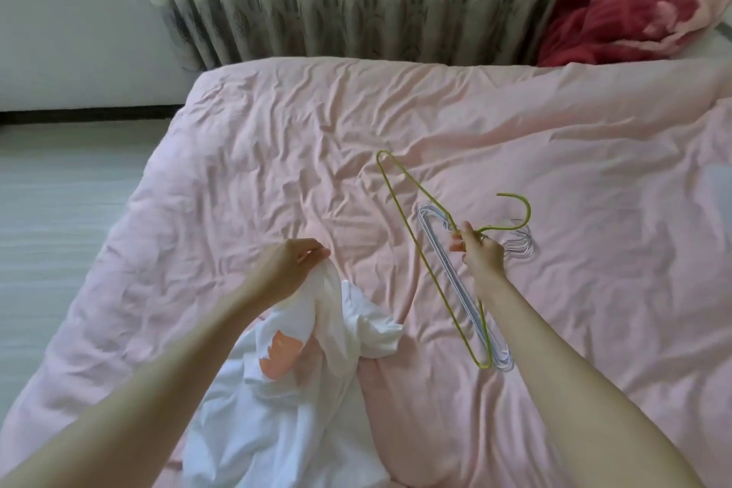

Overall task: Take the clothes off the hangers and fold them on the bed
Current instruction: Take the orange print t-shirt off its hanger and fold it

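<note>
A white T-shirt point(285, 388) with an orange print hangs crumpled over the near edge of the pink bed point(277, 170). My left hand point(289, 263) pinches its top and lifts it off the cover. My right hand point(477, 250) grips a yellow-green wire hanger point(416, 246) near its neck, held just above the bed with the hook pointing right. The hanger carries no garment. Under it lies a stack of several pale blue-white hangers point(455, 289) flat on the cover.
A red and pink floral blanket point(641, 0) is heaped at the bed's far right corner. A patterned curtain point(356, 0) hangs behind the bed. Pale floor point(59, 210) runs along the bed's left side.
</note>
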The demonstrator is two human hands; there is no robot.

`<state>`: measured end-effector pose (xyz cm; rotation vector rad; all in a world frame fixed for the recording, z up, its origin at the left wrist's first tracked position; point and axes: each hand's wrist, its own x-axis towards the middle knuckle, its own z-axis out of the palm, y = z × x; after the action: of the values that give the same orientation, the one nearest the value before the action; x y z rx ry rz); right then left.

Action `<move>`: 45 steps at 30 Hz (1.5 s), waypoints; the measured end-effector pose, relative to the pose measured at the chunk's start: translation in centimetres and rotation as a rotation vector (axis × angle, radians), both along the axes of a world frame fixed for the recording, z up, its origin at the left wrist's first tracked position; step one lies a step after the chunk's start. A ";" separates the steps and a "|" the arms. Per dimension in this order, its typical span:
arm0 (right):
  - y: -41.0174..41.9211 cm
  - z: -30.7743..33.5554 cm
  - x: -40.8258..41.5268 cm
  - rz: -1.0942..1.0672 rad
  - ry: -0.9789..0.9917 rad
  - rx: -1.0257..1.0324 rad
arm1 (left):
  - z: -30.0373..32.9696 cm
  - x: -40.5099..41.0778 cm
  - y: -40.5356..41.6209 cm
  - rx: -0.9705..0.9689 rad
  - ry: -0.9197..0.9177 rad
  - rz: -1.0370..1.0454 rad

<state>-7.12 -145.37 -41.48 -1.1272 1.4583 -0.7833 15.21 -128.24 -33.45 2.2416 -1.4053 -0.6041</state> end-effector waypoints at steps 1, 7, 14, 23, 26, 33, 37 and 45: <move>-0.7 -1.8 -0.4 -0.001 0.011 0.036 | -0.8 0.0 -0.5 0.007 0.005 0.013; -5.0 -10.8 -3.0 0.014 0.215 0.160 | -4.8 0.0 -3.6 0.055 0.004 0.070; -7.7 -14.5 -5.5 -0.026 0.439 0.264 | -7.8 -0.9 -5.9 0.220 0.090 0.109; -6.0 -12.6 -4.1 0.062 0.500 0.236 | -6.8 -0.4 -6.3 0.358 0.116 0.036; -3.0 -11.3 -0.9 0.235 0.362 0.222 | -5.5 0.2 -5.7 0.329 0.189 -0.004; 6.9 -4.5 7.1 0.864 0.106 0.258 | -0.9 1.9 -1.9 0.197 0.317 -0.036; 10.8 -1.5 10.2 0.939 0.218 0.004 | 2.3 3.0 0.4 0.047 0.352 -0.035; 12.6 2.2 11.4 0.882 0.655 -0.220 | 9.1 6.2 5.5 -0.283 0.328 0.033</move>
<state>4.28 -132.79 -39.28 -2.1108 1.1738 0.0768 21.45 -122.75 -24.31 1.8445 -1.2024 -0.6786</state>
